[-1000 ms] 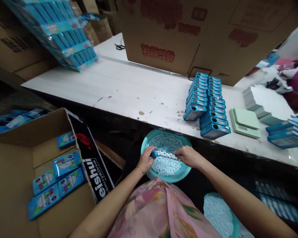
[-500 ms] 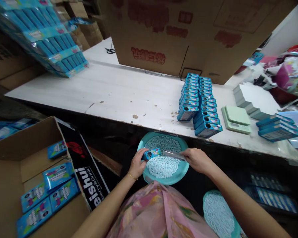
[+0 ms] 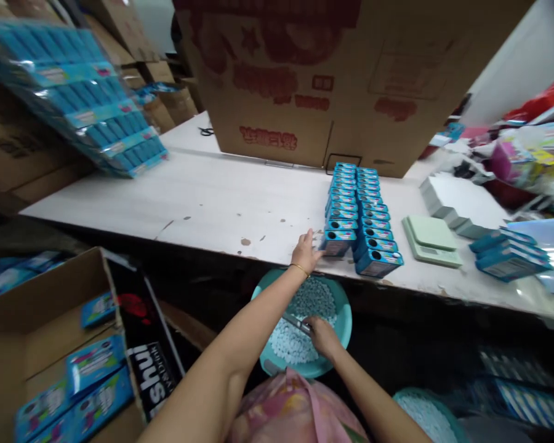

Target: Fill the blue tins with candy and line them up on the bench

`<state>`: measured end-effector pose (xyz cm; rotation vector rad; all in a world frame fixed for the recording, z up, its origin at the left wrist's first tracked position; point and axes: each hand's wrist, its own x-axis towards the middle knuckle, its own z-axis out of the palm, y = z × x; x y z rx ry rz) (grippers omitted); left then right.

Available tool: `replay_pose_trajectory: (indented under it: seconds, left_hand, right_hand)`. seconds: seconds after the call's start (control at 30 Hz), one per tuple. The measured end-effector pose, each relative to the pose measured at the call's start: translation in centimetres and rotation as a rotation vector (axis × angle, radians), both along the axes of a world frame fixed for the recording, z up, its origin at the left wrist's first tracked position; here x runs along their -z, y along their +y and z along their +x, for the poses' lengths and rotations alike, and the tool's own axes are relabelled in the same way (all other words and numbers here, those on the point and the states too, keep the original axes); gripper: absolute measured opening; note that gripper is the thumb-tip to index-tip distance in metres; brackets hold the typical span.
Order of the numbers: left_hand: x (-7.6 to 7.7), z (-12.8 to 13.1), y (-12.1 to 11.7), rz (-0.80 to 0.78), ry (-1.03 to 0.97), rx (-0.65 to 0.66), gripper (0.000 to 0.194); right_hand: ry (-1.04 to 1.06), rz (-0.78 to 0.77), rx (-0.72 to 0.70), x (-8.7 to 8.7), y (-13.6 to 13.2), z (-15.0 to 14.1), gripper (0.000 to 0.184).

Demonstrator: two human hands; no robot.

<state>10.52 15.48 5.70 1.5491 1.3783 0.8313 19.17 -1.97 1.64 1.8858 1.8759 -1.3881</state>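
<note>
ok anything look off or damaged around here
The white tabletop has brown patches near its front edge, as if chipped or stained. In the open carton, the blue packs lie unevenly, with some overlapping.

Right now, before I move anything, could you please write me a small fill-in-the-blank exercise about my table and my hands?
1. The hand that holds the scoop is your ____ one.
2. The bracelet is worn on the ____ wrist.
3. Just left of the scale, blue boxes stand in ____ rows.
4. The colour of this scale is pale ____.

Missing words: right; left; two; green.
</note>
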Motion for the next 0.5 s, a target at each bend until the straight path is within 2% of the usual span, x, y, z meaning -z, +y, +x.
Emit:
replay_pose_trajectory:
  seconds: [0.07, 0.13, 0.2, 0.23, 0.3, 0.33, 0.37, 0.4, 0.43, 0.5]
  left_hand:
    - [0.0, -2.7, -1.1, 0.095, 0.028, -0.078, 0.064]
    - [-0.3, -8.0, -2.8, 0.238, 0.063, -0.141, 0.056]
    - [-0.7, -15.6, -5.1, 0.317, 0.18, -0.3, 0.046]
    - [-0.8, -19.9, -6.6, 0.31, 0.268, -0.428, 0.043]
    - [-0.9, -28.8, -10.3, 0.172, 0.466, -0.74, 0.038]
    - [-0.7, -32.9, -12.5, 0.031, 0.561, -0.859, 0.036]
    - [-0.3, -36.3, -14.8, -0.172, 0.632, -0.848, 0.033]
    - [0.3, -39.1, -17.2, -0.396, 0.659, -0.698, 0.032]
    - [1.1, -40.9, -19.4, -0.488, 0.641, -0.623, 0.029]
    - [2.8, -42.3, -23.4, -0.571, 0.593, -0.502, 0.033]
  right_hand:
    - [-0.019, -0.019, 0.0, 0.4, -0.4, 0.4, 0.04]
    - [-0.079, -0.048, -0.007, 1.3, -0.9, 1.0, 0.04]
    - [-0.088, -0.008, -0.065, 2.9, -1.4, 1.6, 0.043]
    - [-0.091, 0.02, -0.092, 3.8, -1.6, 1.9, 0.044]
    - [-0.1, 0.045, -0.134, 5.3, -1.9, 2.4, 0.043]
    - [-0.099, 0.049, -0.151, 5.8, -2.0, 2.5, 0.042]
    - [-0.096, 0.043, -0.165, 6.1, -2.1, 2.6, 0.041]
    - [-0.091, 0.033, -0.176, 6.1, -2.1, 2.6, 0.04]
    - [-0.087, 0.017, -0.188, 6.0, -2.1, 2.5, 0.039]
    - [-0.09, -0.012, -0.209, 5.6, -1.9, 2.0, 0.038]
